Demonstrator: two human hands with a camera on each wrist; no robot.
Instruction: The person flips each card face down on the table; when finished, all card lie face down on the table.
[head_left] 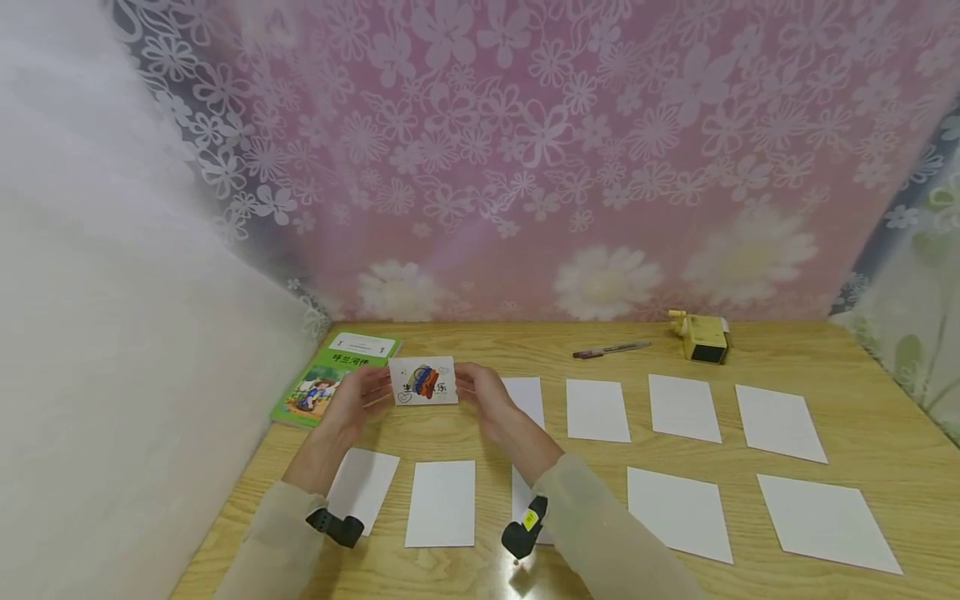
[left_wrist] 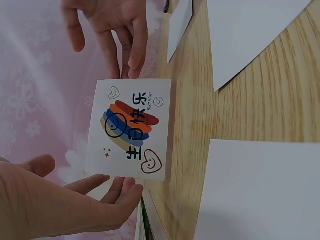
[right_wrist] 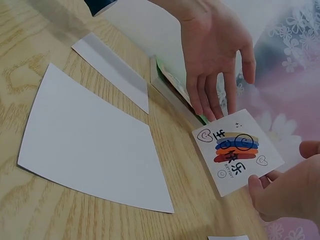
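Observation:
A white birthday card (head_left: 423,392) stands upright between both hands, above the table. It bears black Chinese characters, smiley faces and hearts over yellow, blue, orange and red brush stripes, clear in the left wrist view. My left hand (head_left: 351,402) touches one side edge with its fingertips, its thumb apart from the card. At the opposite edge, the fingertips of my right hand (head_left: 487,396) press in the same way, thumb also apart. The printed face of the card (right_wrist: 232,172) shows in the right wrist view too, with the fingers straight or slightly bent.
Several blank white cards lie in two rows on the wooden table (head_left: 525,342), including one card (head_left: 441,504) below the hands. A green book (head_left: 330,367) lies at the left, partly behind the left hand. Farther back are a pen (head_left: 611,350) and a yellow box-like object (head_left: 703,337).

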